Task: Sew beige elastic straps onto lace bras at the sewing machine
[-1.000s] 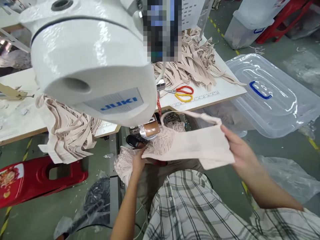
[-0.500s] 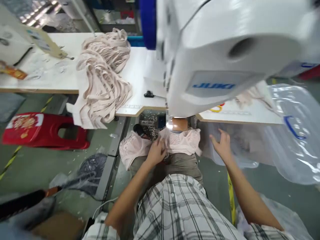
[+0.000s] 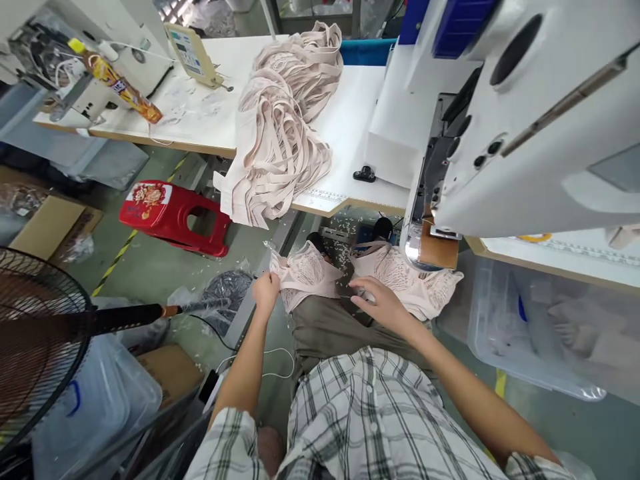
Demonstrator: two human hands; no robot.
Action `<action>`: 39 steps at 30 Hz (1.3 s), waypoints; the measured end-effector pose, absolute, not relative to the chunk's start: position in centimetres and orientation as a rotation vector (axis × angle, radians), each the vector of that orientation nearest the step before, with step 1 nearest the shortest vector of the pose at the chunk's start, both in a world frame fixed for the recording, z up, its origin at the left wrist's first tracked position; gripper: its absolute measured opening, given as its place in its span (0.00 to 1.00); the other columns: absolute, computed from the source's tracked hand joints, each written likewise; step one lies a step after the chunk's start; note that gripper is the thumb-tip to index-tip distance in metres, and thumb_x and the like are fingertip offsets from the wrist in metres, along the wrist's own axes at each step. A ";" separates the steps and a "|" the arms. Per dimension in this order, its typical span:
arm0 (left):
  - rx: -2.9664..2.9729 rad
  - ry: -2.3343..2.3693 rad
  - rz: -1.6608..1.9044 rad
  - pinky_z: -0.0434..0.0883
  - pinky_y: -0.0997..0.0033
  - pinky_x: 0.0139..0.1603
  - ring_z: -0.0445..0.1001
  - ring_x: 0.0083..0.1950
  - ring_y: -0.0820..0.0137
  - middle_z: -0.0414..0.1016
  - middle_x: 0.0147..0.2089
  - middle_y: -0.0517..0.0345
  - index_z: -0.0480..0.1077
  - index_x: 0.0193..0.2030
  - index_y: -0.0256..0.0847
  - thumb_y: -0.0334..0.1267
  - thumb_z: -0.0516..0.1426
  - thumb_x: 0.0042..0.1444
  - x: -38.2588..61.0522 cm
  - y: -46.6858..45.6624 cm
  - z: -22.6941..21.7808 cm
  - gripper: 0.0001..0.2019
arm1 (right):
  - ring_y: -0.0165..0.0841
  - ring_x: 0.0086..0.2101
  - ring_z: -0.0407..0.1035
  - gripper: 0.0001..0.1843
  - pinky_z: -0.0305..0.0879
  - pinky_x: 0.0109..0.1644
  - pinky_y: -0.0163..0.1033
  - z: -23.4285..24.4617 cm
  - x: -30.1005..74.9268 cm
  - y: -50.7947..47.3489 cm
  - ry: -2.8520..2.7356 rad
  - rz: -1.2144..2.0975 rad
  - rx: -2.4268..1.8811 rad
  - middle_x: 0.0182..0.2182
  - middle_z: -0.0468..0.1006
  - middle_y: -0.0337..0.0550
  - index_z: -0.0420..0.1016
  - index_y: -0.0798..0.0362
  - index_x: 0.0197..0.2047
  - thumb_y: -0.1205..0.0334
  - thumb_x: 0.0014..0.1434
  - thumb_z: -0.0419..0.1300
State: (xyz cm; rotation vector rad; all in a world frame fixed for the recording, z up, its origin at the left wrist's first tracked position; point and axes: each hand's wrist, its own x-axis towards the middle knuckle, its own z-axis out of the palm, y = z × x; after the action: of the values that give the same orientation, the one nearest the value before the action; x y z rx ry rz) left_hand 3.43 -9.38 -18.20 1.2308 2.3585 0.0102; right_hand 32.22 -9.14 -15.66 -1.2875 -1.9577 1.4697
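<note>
A pale pink lace garment (image 3: 310, 277) lies across my lap under the head of a white sewing machine (image 3: 525, 120). My left hand (image 3: 265, 292) pinches the garment's left edge, fingers closed on the fabric. My right hand (image 3: 383, 303) rests on the middle of the garment near a second lace section (image 3: 405, 273), fingers bent and touching the cloth. A copper-coloured part (image 3: 437, 250) of the machine sits just above the lace.
A heap of pale pink straps (image 3: 283, 133) hangs over the white table's edge (image 3: 350, 203). On the floor to the left stands a red plastic stool (image 3: 173, 217). A fan (image 3: 35, 333) is at the far left, and a clear plastic bin (image 3: 530, 333) at the right.
The view has swung left. My right hand let go of the plain pink piece and came back onto the lace garment on my lap; my left hand shifted to its left edge.
</note>
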 end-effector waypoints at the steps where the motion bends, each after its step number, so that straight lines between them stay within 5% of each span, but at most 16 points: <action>1: 1.254 2.329 0.056 0.73 0.63 0.43 0.75 0.41 0.67 0.75 0.40 0.53 0.72 0.42 0.35 0.40 0.54 0.68 4.5 -9.8 -17.2 0.10 | 0.46 0.58 0.67 0.24 0.66 0.61 0.55 -15.6 31.7 -8.9 -1.916 1.464 -1.307 0.59 0.72 0.52 0.72 0.47 0.58 0.46 0.63 0.57; 4: 1.386 2.088 0.214 0.69 0.68 0.42 0.73 0.38 0.67 0.74 0.32 0.54 0.70 0.28 0.38 0.35 0.53 0.63 8.8 -11.8 -14.0 0.12 | 0.49 0.61 0.63 0.37 0.63 0.63 0.55 -15.3 31.0 -8.1 -1.892 1.468 -1.224 0.63 0.68 0.54 0.67 0.49 0.62 0.39 0.55 0.64; 7: 1.499 1.774 0.365 0.68 0.72 0.40 0.72 0.34 0.70 0.72 0.27 0.59 0.67 0.23 0.41 0.40 0.57 0.58 13.0 -13.2 -11.7 0.13 | 0.45 0.44 0.74 0.29 0.71 0.48 0.48 -13.9 32.6 -7.9 -2.017 1.706 -1.053 0.44 0.81 0.49 0.78 0.53 0.47 0.37 0.55 0.64; 12: 1.419 1.357 0.709 0.70 0.64 0.49 0.73 0.48 0.63 0.76 0.46 0.48 0.72 0.45 0.39 0.48 0.56 0.58 17.7 -11.5 -10.7 0.16 | 0.32 0.28 0.69 0.21 0.67 0.37 0.37 -7.8 40.1 -10.7 -2.104 1.701 -1.057 0.24 0.77 0.39 0.78 0.52 0.30 0.43 0.62 0.61; 14: 1.123 1.012 0.682 0.70 0.64 0.45 0.73 0.44 0.63 0.76 0.43 0.50 0.73 0.43 0.39 0.53 0.63 0.51 20.6 -10.0 -10.9 0.21 | 0.30 0.26 0.66 0.21 0.65 0.35 0.35 -4.4 42.7 -11.9 -2.109 1.660 -1.098 0.22 0.74 0.37 0.77 0.52 0.28 0.45 0.64 0.59; 17: 0.854 0.726 0.496 0.65 0.72 0.31 0.66 0.27 0.73 0.68 0.27 0.61 0.68 0.32 0.39 0.59 0.65 0.48 25.1 -8.6 -10.6 0.23 | 0.29 0.30 0.69 0.21 0.66 0.35 0.33 -0.2 45.7 -13.1 -2.002 1.679 -1.075 0.26 0.76 0.37 0.79 0.53 0.38 0.46 0.68 0.54; 22: 0.758 0.707 0.455 0.65 0.74 0.32 0.68 0.28 0.74 0.68 0.30 0.64 0.64 0.38 0.42 0.56 0.72 0.36 26.9 -7.6 -9.8 0.30 | 0.29 0.28 0.72 0.18 0.67 0.32 0.31 0.3 49.8 -11.2 -2.166 1.708 -1.092 0.28 0.80 0.38 0.80 0.54 0.40 0.50 0.67 0.56; 24: 0.794 0.833 0.450 0.62 0.77 0.29 0.64 0.25 0.77 0.64 0.26 0.68 0.63 0.36 0.43 0.55 0.71 0.39 26.4 -7.6 -10.1 0.28 | 0.31 0.30 0.74 0.11 0.68 0.36 0.33 -1.6 51.5 -7.8 -2.251 1.218 -1.615 0.32 0.82 0.40 0.81 0.53 0.39 0.58 0.65 0.58; 26: 0.966 0.966 0.470 0.59 0.78 0.27 0.60 0.23 0.77 0.59 0.22 0.72 0.65 0.39 0.43 0.56 0.66 0.48 26.0 -8.1 -10.3 0.23 | 0.38 0.44 0.75 0.15 0.69 0.48 0.38 -3.3 53.4 -3.2 -1.973 0.564 -2.142 0.47 0.81 0.50 0.78 0.56 0.52 0.67 0.65 0.55; 29: 1.327 1.030 0.548 0.68 0.73 0.34 0.72 0.31 0.70 0.72 0.28 0.63 0.72 0.45 0.42 0.50 0.59 0.59 25.8 -9.1 -10.4 0.15 | 0.49 0.61 0.61 0.25 0.60 0.61 0.49 -4.4 56.7 3.3 -1.686 0.222 -2.353 0.63 0.66 0.66 0.65 0.65 0.65 0.70 0.66 0.48; 32: 1.587 0.984 0.688 0.73 0.69 0.46 0.79 0.44 0.64 0.81 0.41 0.52 0.76 0.42 0.40 0.42 0.54 0.62 25.7 -9.7 -10.0 0.12 | 0.56 0.59 0.61 0.22 0.59 0.60 0.55 -4.1 59.7 6.9 -1.527 0.112 -2.486 0.58 0.69 0.71 0.70 0.67 0.59 0.65 0.66 0.51; 35: 1.697 0.983 0.790 0.75 0.71 0.44 0.81 0.42 0.66 0.82 0.39 0.52 0.77 0.40 0.40 0.36 0.51 0.63 25.7 -9.6 -9.6 0.12 | 0.54 0.55 0.66 0.18 0.61 0.57 0.52 -3.6 61.3 7.8 -1.523 0.092 -2.523 0.52 0.76 0.64 0.78 0.60 0.50 0.58 0.65 0.55; 39: 1.753 0.995 0.804 0.76 0.73 0.41 0.81 0.39 0.68 0.82 0.37 0.53 0.77 0.40 0.39 0.32 0.51 0.62 26.3 -9.5 -9.0 0.12 | 0.51 0.55 0.67 0.20 0.63 0.55 0.49 -3.6 61.8 8.1 -1.503 0.105 -2.513 0.54 0.76 0.61 0.76 0.57 0.54 0.54 0.64 0.57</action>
State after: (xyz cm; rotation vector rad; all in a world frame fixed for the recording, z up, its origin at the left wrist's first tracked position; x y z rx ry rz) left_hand 26.35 -9.53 -9.03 1.7529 0.9952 0.8038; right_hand 61.77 8.07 -3.57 -2.5131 -1.5026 0.1047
